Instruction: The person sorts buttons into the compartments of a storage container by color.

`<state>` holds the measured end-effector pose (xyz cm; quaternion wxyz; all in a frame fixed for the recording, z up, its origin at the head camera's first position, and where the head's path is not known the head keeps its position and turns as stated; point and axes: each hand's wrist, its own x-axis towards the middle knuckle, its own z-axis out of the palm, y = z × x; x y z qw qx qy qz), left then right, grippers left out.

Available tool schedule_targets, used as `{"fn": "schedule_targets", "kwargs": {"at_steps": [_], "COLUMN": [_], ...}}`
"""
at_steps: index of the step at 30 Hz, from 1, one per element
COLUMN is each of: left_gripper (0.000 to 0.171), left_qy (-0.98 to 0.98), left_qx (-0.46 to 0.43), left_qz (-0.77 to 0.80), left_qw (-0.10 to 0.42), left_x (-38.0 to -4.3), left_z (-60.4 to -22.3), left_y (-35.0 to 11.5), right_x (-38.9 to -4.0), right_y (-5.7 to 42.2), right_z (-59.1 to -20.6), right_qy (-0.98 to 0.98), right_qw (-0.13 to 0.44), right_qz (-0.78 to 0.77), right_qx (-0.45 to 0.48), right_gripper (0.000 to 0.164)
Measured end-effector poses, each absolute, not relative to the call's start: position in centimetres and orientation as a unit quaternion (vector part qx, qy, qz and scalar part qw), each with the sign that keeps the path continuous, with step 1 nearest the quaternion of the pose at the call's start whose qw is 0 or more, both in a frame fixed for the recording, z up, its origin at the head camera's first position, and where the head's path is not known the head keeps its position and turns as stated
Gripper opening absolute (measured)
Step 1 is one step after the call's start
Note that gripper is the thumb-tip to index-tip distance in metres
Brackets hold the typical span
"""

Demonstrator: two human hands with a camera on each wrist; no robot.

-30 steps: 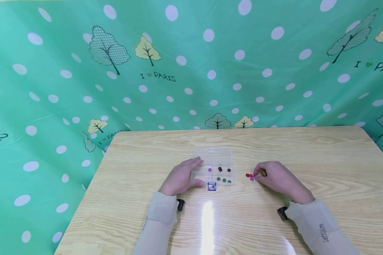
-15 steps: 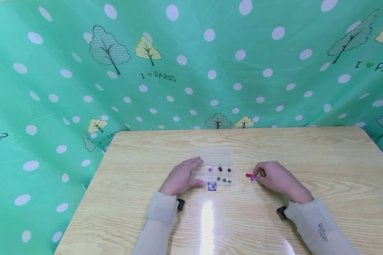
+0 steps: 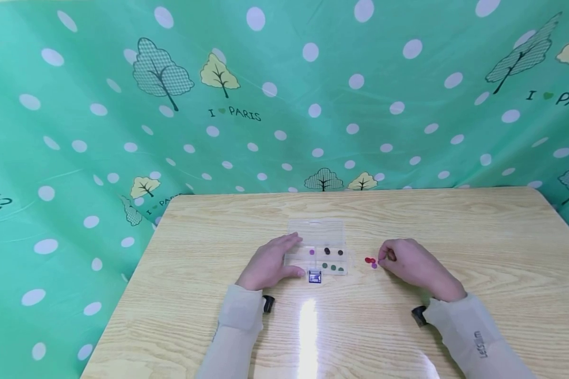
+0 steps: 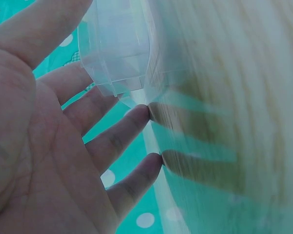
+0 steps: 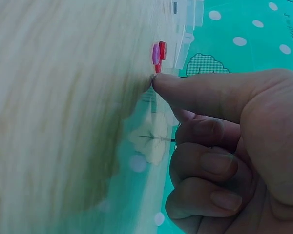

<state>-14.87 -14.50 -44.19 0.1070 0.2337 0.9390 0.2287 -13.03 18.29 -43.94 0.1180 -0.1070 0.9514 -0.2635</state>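
A clear compartment box [image 3: 292, 259] lies with its lid [image 3: 316, 231] folded back. Inside are a purple button [image 3: 312, 252], black buttons [image 3: 340, 252] and green buttons [image 3: 333, 268]. My left hand [image 3: 267, 263] rests at the box's left side, thumb and fingers extended along it; two fingertips touch the table in the left wrist view. To the box's right, red buttons [image 3: 368, 260] and a purple button [image 3: 374, 266] lie close together. Beside them my right hand [image 3: 412, 263] pinches with thumb and forefinger at a purple button, hidden now behind the fingertips. Its other fingers are curled [image 5: 200, 165].
A small blue-and-white piece [image 3: 315, 277] sits at the box's front edge. The wooden table [image 3: 360, 337] ends at a green dotted curtain [image 3: 284, 131] behind and to the left. Black wrist straps [image 3: 419, 316] show at both cuffs.
My right hand has shifted slightly right, away from the loose buttons. The purple button that showed at its fingertips is out of sight now. The left hand and box have stayed put.
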Motion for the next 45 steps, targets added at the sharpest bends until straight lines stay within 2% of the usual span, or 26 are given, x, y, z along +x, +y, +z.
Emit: {"fn": "schedule_targets", "kwargs": {"at_steps": [21,33,45], "left_gripper": [0.081,0.08,0.08], "left_qy": [0.939,0.938,0.937], "left_qx": [0.232,0.237,0.243], "left_qz": [0.231,0.23,0.231], "left_qw": [0.108,0.106,0.103], "left_x": [-14.9,-14.8,-14.9], "left_z": [-44.2,-44.0,-44.1], "left_y": [-14.7,-14.6,-14.6], "right_x": [-13.4,-13.6,-13.8], "right_y": [17.9,17.0,15.9], "right_z": [-43.7,-43.6,-43.2], "right_qy": [0.952,0.948,0.945], "right_qw": [0.082,0.036,0.03], "right_qz": [-0.28,-0.299,-0.317], "right_qx": [-0.096,-0.099,-0.08], "right_gripper": [0.006,0.006,0.008]}}
